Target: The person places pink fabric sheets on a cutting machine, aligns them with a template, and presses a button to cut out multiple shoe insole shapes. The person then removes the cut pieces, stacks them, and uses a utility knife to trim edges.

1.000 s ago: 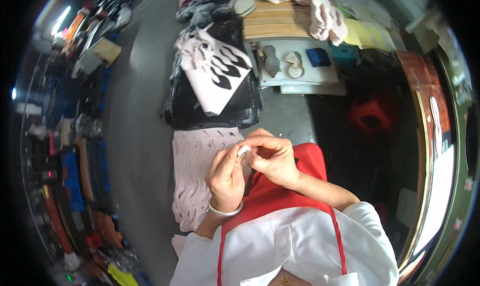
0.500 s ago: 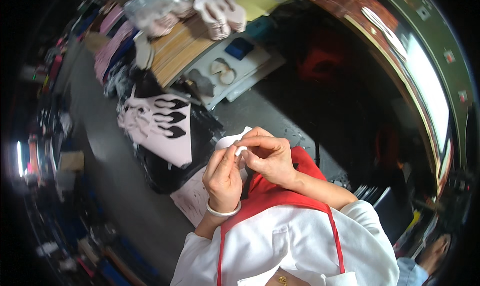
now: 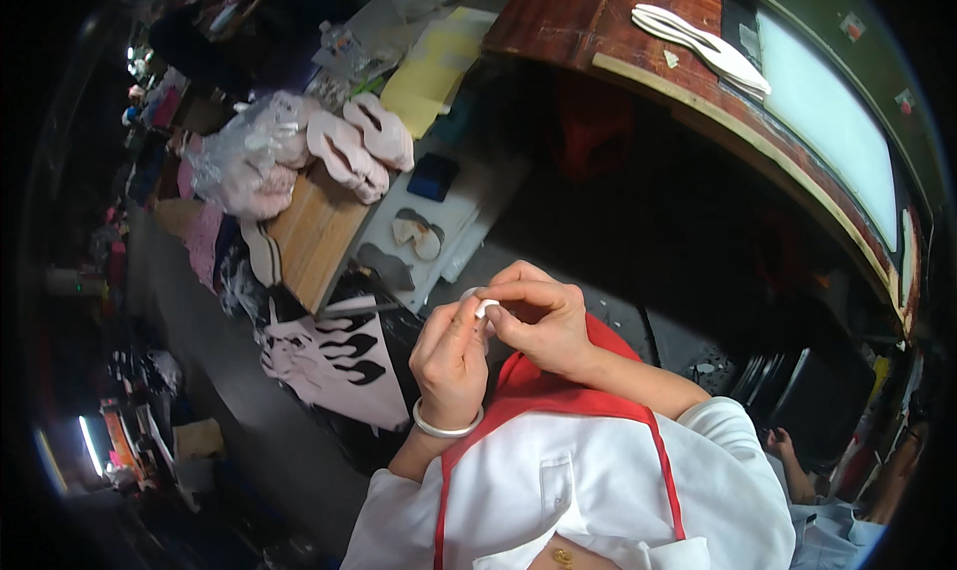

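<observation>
Both hands meet in front of my red apron (image 3: 528, 383), fingertips drawn together. Between them shows a small white, soft-looking piece (image 3: 485, 309), mostly covered by the fingers; its kind cannot be made out. My left hand (image 3: 451, 361), with a white bangle (image 3: 447, 430) at the wrist, pinches it from the left. My right hand (image 3: 546, 323) holds it from the right with thumb and forefinger. Left of the hands hangs a pale pink sheet (image 3: 374, 396) with flame-shaped cutouts, over black plastic.
Ahead left, stacked pink shoe-upper pieces (image 3: 344, 161) and a clear plastic bag (image 3: 244, 161) lie on a wooden surface (image 3: 317, 226). Yellow sheets (image 3: 429, 72) lie beyond. White sole-shaped pieces (image 3: 698, 47) rest on a brown table (image 3: 558, 17) at far right. Another person's arm (image 3: 793, 465) shows lower right.
The view has swung to the right, so more of the brown table shows. Both hands keep their pinch on the white piece; a white part behind them is no longer plainly visible.
</observation>
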`<state>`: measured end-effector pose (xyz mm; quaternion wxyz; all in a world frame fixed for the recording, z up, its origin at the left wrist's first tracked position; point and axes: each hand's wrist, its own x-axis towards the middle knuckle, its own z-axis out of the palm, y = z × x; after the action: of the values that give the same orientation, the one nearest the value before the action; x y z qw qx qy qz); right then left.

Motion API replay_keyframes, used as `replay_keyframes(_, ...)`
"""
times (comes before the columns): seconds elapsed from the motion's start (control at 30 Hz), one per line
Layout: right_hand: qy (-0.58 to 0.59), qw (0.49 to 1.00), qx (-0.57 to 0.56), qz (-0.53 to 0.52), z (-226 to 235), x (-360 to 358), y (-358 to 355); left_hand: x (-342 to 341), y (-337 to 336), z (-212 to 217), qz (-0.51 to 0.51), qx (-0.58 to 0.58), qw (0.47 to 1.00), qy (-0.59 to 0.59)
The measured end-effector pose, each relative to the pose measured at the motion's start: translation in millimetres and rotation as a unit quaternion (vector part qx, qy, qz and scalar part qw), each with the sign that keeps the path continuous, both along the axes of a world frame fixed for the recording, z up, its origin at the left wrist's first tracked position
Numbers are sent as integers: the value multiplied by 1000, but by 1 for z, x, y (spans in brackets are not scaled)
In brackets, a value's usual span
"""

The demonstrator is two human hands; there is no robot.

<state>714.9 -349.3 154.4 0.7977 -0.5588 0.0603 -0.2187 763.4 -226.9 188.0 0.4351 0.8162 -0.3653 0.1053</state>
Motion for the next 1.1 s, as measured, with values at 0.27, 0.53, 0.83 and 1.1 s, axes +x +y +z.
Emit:
replay_keyframes(0.27,-21,996,4,-90,2,36,-50,53,-60,1,-71,22,997,24)
replay_keyframes(0.53,-25,966,-22,-255,4,64,-70,116,-105,4,-233,26,972,28)
replay_keyframes(0.83,-47,920,16,-388,6,98,-62,170,-134,8,-386,12,922,17)
replay_keyframes(1.1,-43,889,27,-455,13,93,-59,175,-157,14,-485,-9,874,28)
